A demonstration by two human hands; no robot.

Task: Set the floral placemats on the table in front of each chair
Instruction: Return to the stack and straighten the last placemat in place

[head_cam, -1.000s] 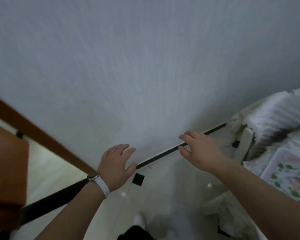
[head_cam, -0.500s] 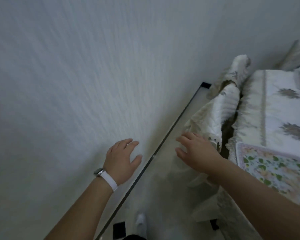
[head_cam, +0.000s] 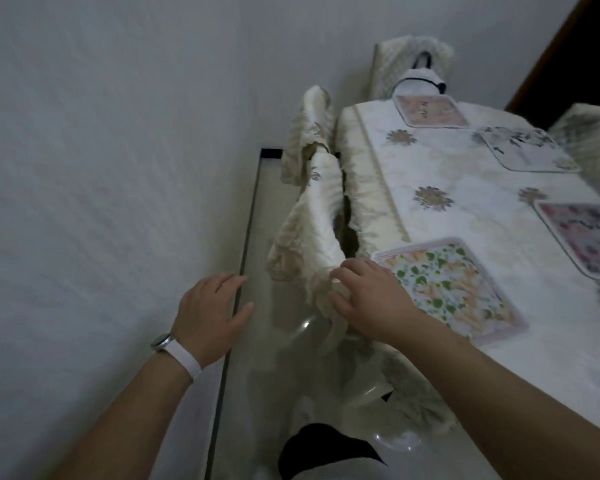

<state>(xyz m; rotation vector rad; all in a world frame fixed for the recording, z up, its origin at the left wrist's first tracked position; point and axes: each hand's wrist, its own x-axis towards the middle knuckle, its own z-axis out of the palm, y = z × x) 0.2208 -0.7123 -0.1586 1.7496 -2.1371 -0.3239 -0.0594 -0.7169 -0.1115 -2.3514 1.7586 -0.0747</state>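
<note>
Resting right hand (head_cam: 368,299), fingers curled loosely on covered chair back (head_cam: 317,233), probably steadying it; left hand (head_cam: 208,313) spread, holding nothing. Four floral placemats (head_cam: 444,285) lying flat on table (head_cam: 440,168), nearest just beside right hand.

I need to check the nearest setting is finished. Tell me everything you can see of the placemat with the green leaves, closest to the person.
The green-leaf placemat is a rectangle with rounded corners and a pale pink border around a print of green leaves and peach flowers. It looks thin and smooth, perhaps plastic. It lies flat on the white tablecloth near the table's edge, turned slightly askew. The right hand rests beside its near-left corner and may overlap it, fingers on the chair cover.
</note>
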